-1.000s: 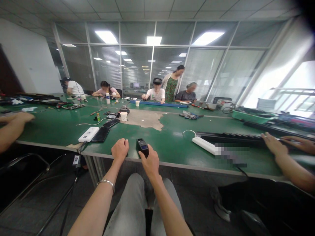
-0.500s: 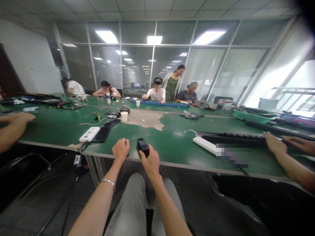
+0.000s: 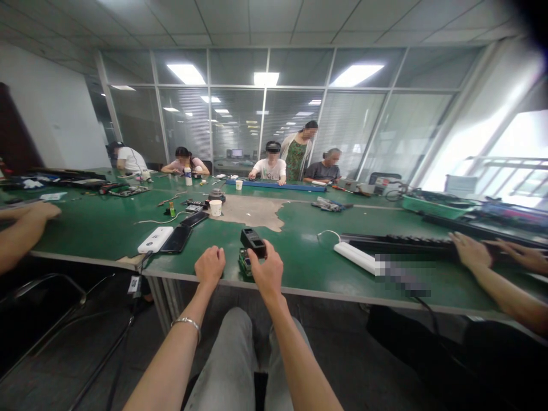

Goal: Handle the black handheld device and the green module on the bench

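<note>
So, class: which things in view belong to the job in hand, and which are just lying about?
In the job:
- black housing, held by the right hand
- green circuit board, just below it

Apparently just lying about:
- paper cup
- nearer black phone
- white device beside it
- long white bar

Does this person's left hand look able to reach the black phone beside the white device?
Probably yes: the left hand is close by, loosely curled with nothing seen in it, and only bare green tabletop lies between it and the black phone.
</note>
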The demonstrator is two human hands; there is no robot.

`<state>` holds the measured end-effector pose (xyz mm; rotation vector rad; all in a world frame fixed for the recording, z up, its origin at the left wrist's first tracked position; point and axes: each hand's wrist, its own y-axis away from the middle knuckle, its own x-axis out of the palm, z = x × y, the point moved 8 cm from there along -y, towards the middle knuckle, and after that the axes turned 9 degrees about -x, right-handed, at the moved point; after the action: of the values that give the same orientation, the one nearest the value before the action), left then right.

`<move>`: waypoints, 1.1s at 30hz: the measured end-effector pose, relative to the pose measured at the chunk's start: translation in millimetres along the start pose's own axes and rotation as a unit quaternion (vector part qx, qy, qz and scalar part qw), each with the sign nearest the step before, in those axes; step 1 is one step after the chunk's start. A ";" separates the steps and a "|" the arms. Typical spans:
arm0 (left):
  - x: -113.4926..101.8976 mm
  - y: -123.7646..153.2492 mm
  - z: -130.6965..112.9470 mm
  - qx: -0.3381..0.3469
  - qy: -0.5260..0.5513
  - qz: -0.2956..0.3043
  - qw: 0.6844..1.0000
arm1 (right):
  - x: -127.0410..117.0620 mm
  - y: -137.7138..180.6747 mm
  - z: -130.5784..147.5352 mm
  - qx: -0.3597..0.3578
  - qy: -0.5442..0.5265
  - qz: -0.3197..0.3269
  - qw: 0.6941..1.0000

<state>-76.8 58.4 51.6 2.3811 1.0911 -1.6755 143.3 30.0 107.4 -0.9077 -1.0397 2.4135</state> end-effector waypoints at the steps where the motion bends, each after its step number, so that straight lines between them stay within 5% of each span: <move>1: -0.3 0.0 -0.2 0.001 -0.002 -0.001 1.000 | -4.9 -2.3 -3.9 0.005 -0.006 -0.010 1.000; 12: 0.7 0.1 -1.9 0.007 -0.002 0.003 1.000 | -10.0 24.4 -74.6 0.067 0.027 -0.004 0.997; 33: -0.7 2.2 -3.9 0.006 -0.003 0.009 1.000 | 3.0 28.1 -88.9 0.038 0.104 0.057 0.992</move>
<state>-72.5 57.9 53.0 2.3842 1.0588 -1.6881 199.6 58.5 38.8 -1.1919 -0.8339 2.3675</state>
